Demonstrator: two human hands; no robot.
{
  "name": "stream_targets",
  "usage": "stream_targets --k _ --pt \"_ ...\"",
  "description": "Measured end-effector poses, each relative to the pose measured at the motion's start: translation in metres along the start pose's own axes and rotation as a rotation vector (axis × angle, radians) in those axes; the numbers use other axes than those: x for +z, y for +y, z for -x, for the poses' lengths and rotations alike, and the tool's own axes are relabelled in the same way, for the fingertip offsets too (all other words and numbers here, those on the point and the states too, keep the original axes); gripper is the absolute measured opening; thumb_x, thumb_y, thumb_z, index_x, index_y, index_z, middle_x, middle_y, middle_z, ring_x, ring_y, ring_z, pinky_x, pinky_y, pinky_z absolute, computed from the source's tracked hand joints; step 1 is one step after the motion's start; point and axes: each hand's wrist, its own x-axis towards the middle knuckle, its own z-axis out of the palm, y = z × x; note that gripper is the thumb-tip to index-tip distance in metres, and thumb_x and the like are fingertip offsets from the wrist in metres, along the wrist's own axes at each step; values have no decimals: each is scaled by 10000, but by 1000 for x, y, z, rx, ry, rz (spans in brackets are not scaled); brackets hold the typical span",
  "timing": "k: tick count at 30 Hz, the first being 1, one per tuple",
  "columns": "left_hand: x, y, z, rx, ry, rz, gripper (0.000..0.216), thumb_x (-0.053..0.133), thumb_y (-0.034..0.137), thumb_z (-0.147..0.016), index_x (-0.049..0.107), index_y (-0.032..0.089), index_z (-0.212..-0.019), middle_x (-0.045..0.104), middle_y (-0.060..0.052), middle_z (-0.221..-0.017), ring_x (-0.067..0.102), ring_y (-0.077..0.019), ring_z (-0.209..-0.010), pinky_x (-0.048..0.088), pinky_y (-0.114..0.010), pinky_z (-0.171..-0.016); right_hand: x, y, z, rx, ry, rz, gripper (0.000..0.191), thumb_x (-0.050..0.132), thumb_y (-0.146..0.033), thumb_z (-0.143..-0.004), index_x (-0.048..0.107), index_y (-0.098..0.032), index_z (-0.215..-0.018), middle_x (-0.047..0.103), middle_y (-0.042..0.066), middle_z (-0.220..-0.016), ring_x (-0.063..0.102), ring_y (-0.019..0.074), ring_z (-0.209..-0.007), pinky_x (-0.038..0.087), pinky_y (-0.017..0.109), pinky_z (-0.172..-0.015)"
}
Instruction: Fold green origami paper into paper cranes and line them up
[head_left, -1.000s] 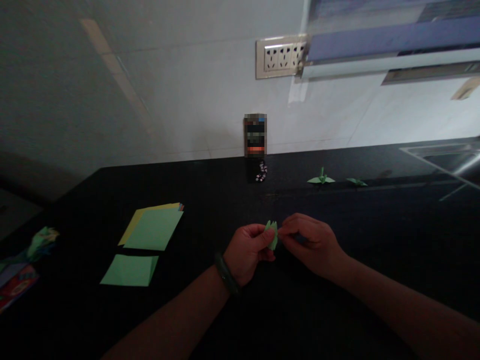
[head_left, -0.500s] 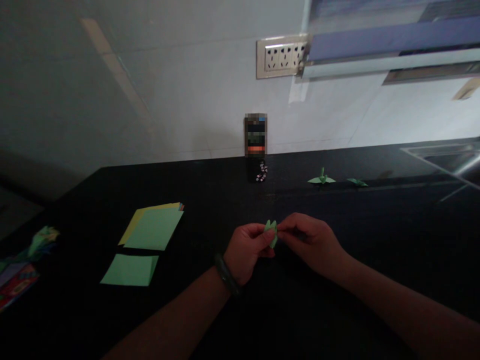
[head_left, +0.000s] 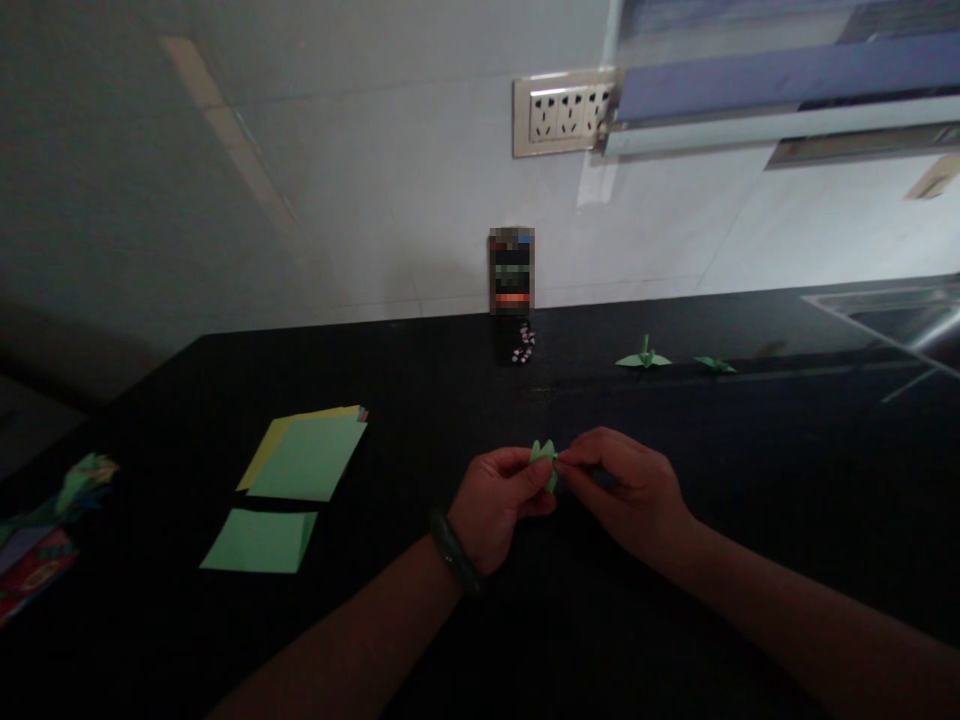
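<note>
A small piece of folded green paper (head_left: 543,452) is held over the dark counter, its pointed tips showing above my fingers. My left hand (head_left: 501,505), with a dark bangle on the wrist, pinches it between thumb and fingers. From the other side, my right hand (head_left: 626,482) grips its right edge between thumb and forefinger. The fingers cover much of the fold. Beyond my right hand stand a green paper crane (head_left: 643,357) and a second, flatter green folded paper piece (head_left: 716,365).
Left on the black counter (head_left: 420,400) lie a stack of green and yellow sheets (head_left: 309,458) and a creased green sheet (head_left: 261,540). Colourful paper pieces (head_left: 86,480) sit far left. A phone (head_left: 512,272) leans on the wall behind a beaded strap (head_left: 524,344). A sink edge (head_left: 885,330) is at right.
Both hands have shifted very slightly to the right with the folded paper, and its tips look a little further apart. Everything else lies as before.
</note>
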Motion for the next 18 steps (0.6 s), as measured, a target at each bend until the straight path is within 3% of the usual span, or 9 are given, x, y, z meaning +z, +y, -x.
stream_targets --k 8,18 --pt "0 0 0 1 -26 64 232 731 285 -607 624 108 -712 572 19 -591 498 -51 -455 421 -201 -495 -2 4 2 -301 12 192 100 537 -126 -790 588 -172 -862 628 57 -776 593 131 -691 505 247 -607" --pt "-2 -2 -2 23 -54 128 239 750 284 -587 610 112 -676 569 21 -581 488 -49 -464 407 -195 -495 1 -2 0 -257 7 110 93 514 -100 -799 579 -158 -832 607 32 -738 575 103 -643 479 210 -565"
